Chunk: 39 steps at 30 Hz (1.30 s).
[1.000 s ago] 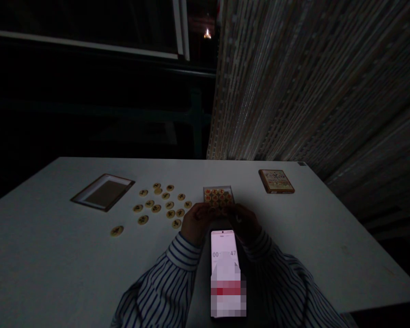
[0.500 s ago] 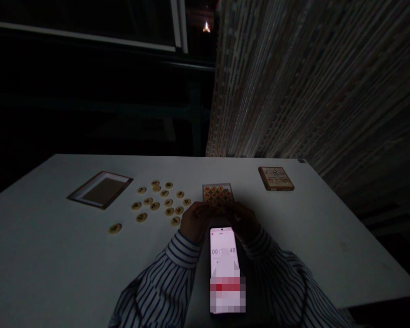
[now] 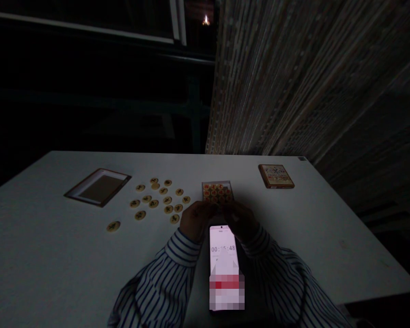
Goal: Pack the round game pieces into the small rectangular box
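A small clear-edged box (image 3: pixel 228 183) with rows of round red-marked wooden pieces (image 3: pixel 214 193) stands in the middle of the table. My left hand (image 3: pixel 197 219) and my right hand (image 3: pixel 239 220) meet at its near edge, fingertips close together. Their fingers are curled and dark, and whether a piece is between them cannot be made out. Below the hands, between the wrists, lies a lit phone (image 3: pixel 222 259) showing a timer. Several loose round pieces with dark marks (image 3: pixel 153 203) are spread to the left of the box.
An open shallow box or lid (image 3: pixel 99 187) rests at the left of the white table (image 3: pixel 54 255). A flat printed box (image 3: pixel 276 176) lies at the back right. One round piece (image 3: pixel 113 226) sits apart at the left. Behind the table hangs a string curtain (image 3: pixel 259 91).
The view has shifted slightly, so the table's things appear a little higher. Both hands stay at the box's near edge, with little movement of the fingers.
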### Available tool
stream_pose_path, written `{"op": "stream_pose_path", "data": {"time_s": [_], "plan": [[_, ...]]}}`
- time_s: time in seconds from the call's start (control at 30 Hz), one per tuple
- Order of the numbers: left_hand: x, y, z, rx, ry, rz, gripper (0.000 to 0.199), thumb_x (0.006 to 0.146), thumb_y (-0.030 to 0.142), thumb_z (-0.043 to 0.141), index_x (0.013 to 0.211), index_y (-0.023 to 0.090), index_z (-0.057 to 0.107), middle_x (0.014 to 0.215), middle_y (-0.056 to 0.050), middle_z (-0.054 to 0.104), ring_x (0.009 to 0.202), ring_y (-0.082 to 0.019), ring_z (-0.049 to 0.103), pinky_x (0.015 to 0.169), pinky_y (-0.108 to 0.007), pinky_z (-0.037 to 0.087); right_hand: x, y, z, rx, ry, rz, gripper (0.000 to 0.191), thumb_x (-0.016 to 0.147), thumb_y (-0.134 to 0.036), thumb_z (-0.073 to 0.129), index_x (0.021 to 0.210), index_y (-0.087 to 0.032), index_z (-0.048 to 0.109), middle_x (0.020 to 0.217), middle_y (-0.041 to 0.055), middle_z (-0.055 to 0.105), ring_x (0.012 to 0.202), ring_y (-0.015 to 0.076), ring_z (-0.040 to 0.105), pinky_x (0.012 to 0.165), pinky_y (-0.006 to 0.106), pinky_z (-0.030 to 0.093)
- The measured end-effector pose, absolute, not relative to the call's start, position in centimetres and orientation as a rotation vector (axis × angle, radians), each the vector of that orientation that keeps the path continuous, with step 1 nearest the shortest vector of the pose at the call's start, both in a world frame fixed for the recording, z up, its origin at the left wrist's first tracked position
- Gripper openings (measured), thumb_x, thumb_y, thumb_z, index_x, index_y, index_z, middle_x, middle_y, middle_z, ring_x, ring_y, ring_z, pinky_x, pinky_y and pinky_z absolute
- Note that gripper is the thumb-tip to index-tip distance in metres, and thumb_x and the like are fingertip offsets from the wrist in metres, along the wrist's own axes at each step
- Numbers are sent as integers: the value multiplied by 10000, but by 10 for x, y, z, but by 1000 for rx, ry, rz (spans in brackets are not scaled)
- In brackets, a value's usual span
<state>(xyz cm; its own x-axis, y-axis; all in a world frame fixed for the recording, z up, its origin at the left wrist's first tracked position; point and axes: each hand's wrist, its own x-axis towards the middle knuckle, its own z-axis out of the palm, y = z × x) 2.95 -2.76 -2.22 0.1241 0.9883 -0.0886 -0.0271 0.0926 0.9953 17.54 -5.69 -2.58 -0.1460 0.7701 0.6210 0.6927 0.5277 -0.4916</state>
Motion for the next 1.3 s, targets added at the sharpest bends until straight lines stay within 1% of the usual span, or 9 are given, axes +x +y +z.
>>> {"op": "stream_pose_path", "data": {"time_s": [0.17,0.3,0.43,0.53,0.63,0.8,0.97,1.17,1.3], "plan": [[31,-31,-17,1105,1115,1072,230,624,344,611,701,127,595,608,-26,641,563,-135,594,540,-249,494,175,-56,-29,-1193,-1850,102,172,775,-186,463,886,-164,592,800,75,641,706,144,591,631,270,507],[31,-30,-17,1111,1119,1051,223,614,335,620,692,128,598,596,-28,640,554,-138,595,534,-248,494,175,-56,-28,-1168,-1863,119,180,768,-193,478,911,-169,585,813,73,640,716,147,593,625,269,505],[30,-29,-18,1089,1093,1044,222,607,338,623,686,132,601,602,-27,644,552,-139,597,537,-249,496,176,-56,-28,-1178,-1856,132,188,761,-199,493,918,-157,588,783,72,637,677,140,590,599,260,503],[31,-30,-16,1077,1086,1043,200,601,327,627,649,136,594,561,-16,629,530,-131,588,517,-235,487,177,-56,-29,-1189,-1849,143,202,765,-205,494,941,-161,584,806,73,637,709,144,591,628,271,506],[32,-32,-15,1043,1061,1042,206,588,327,637,640,133,592,556,-19,627,533,-134,589,530,-240,490,177,-56,-30,-1194,-1834,170,196,774,-200,485,935,-162,590,815,76,638,740,149,593,655,278,506],[33,-31,-17,951,997,1039,235,581,344,645,681,135,602,598,-27,642,542,-134,595,554,-248,497,177,-56,-29,-1176,-1835,204,204,788,-195,471,953,-179,590,833,65,643,760,144,597,677,274,508],[31,-31,-17,982,995,1006,250,591,336,637,737,134,627,646,-48,657,576,-155,607,565,-260,501,177,-55,-30,-1153,-1831,173,192,791,-192,474,938,-167,595,855,79,645,775,148,601,679,276,514],[32,-33,-11,1058,1003,981,227,629,320,615,772,148,654,665,-49,655,570,-132,589,552,-227,486,178,-56,-31,-1154,-1807,226,221,788,-168,477,984,-168,580,895,71,644,823,142,591,737,280,500],[33,-33,-14,1006,962,976,237,627,297,622,817,157,645,705,-47,660,583,-128,588,562,-228,492,179,-56,-32,-1171,-1800,205,233,786,-178,477,1000,-185,570,885,54,642,803,142,587,693,280,505]]}}
